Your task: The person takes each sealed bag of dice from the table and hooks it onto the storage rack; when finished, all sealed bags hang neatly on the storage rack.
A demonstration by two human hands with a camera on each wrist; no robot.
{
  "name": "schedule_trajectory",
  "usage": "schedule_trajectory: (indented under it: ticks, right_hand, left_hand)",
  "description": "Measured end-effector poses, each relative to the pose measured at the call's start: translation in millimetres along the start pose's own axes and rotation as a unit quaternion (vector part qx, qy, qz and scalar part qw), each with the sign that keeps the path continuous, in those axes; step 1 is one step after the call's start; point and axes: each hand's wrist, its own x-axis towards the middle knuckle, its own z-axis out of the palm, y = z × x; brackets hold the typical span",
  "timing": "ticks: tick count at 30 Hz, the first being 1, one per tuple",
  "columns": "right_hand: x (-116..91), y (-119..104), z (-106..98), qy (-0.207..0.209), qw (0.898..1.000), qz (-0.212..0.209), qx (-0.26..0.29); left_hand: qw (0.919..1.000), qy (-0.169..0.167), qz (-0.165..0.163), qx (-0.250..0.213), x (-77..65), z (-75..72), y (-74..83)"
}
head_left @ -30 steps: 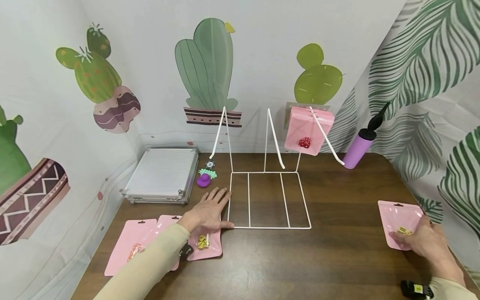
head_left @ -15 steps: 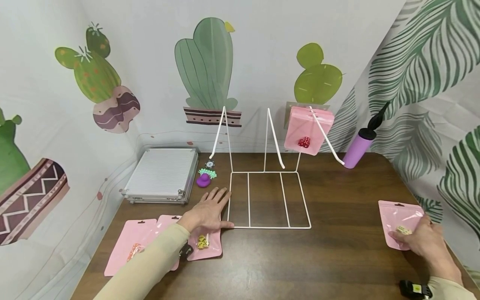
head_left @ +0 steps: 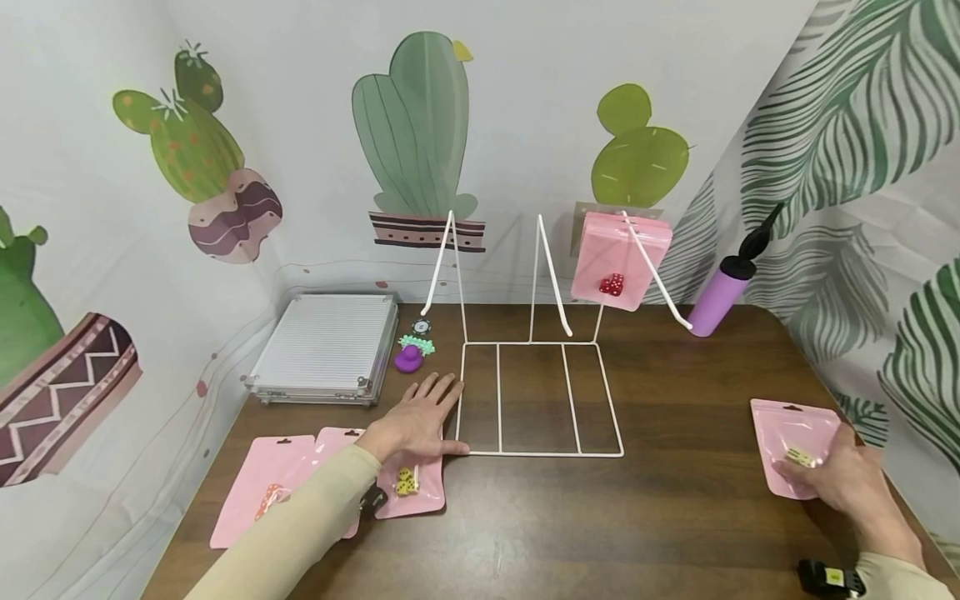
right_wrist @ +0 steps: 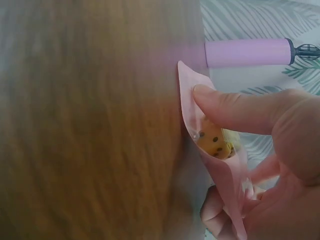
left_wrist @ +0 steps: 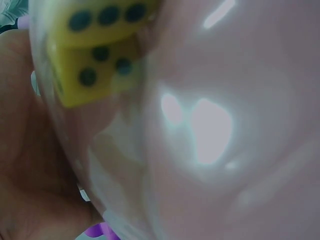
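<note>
My right hand [head_left: 847, 479] pinches a pink zip pouch [head_left: 791, 425] with yellow dice inside by its right side, near the table's right edge. In the right wrist view the thumb lies on the pouch's front, with yellow dice [right_wrist: 215, 140] below it and fingers behind. Spread over the table, my left hand [head_left: 422, 421] rests its fingers and thumb at the left side of a white wire display rack [head_left: 540, 454]. Under that wrist is another pink pouch [head_left: 431, 496] of yellow dice, which fills most of the left wrist view. Pink pouches [head_left: 600, 250] with red dice hang from the rack's right hook.
More pink pouches [head_left: 255, 467] lie at the front left, partly behind my left sleeve. At the back left are a silver case [head_left: 330, 342], a purple rubber duck [head_left: 408, 359], a green piece [head_left: 423, 345] and a chip [head_left: 422, 327]. A purple pump [head_left: 718, 300] stands back right.
My right hand has drawn the pouch very slightly to the left. The left hand stays in place by the rack, and the head view has shifted a little.
</note>
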Motion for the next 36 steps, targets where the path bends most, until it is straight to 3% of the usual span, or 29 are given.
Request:
schedule_trajectory:
  ticks: [15, 26, 36]
  right_hand:
    - [0.2, -8.4, 2.5, 0.028, 0.999, -0.017, -0.004]
    - [-6.4, -36.4, 3.4, 0.079, 0.993, -0.084, 0.012]
    - [-20.4, -73.4, 4.6, 0.117, 0.980, -0.153, 0.038]
  left_hand:
    - [1.0000, -0.006, -0.004, 0.000, 1.6, -0.7, 1.1]
    - [1.0000, -0.005, -0.004, -0.001, 1.4, -0.2, 0.8]
    - [1.0000, -0.006, -0.006, -0.003, 1.4, 1.1, 0.5]
